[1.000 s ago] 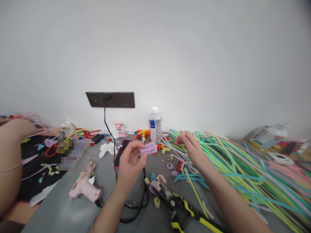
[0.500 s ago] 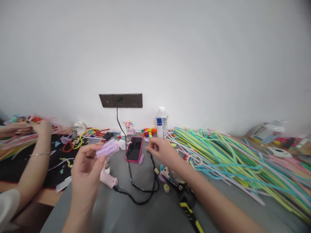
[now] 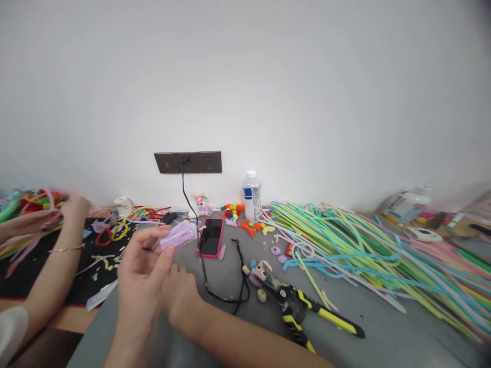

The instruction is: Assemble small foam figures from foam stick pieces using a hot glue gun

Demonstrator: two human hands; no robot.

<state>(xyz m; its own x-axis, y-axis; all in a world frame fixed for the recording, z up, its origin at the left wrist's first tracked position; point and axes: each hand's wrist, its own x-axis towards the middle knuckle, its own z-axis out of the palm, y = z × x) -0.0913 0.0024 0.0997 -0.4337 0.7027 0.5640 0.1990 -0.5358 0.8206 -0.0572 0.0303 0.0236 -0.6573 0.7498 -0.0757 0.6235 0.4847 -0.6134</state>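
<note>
Between the thumb and fingers of my left hand (image 3: 140,276) is a flat, soft-looking lilac piece (image 3: 178,235), raised over the table. My right hand (image 3: 182,299) is low behind my left wrist; its knuckles show, but its fingertips are hidden, and I cannot see whether they grip anything. It covers the spot where a pink glue gun lay. A black cord (image 3: 215,296) loops out beside it. Just beyond the lilac piece lies a pink-cased phone (image 3: 210,237), with a small lilac piece (image 3: 222,252) at its edge.
Yellow-and-black pliers (image 3: 293,309) lie right of my arm, touching a small figure (image 3: 264,271). Long pipe cleaners (image 3: 345,245) cover the right side. A bottle (image 3: 251,197) and pink figurine (image 3: 201,203) stand by the wall. At left, a co-worker's arm (image 3: 63,266) reaches over a black mat (image 3: 49,276).
My right hand has moved from beside the phone leftward and down, behind my left wrist, covering the glue gun. My left hand still holds the lilac piece, slightly further right.
</note>
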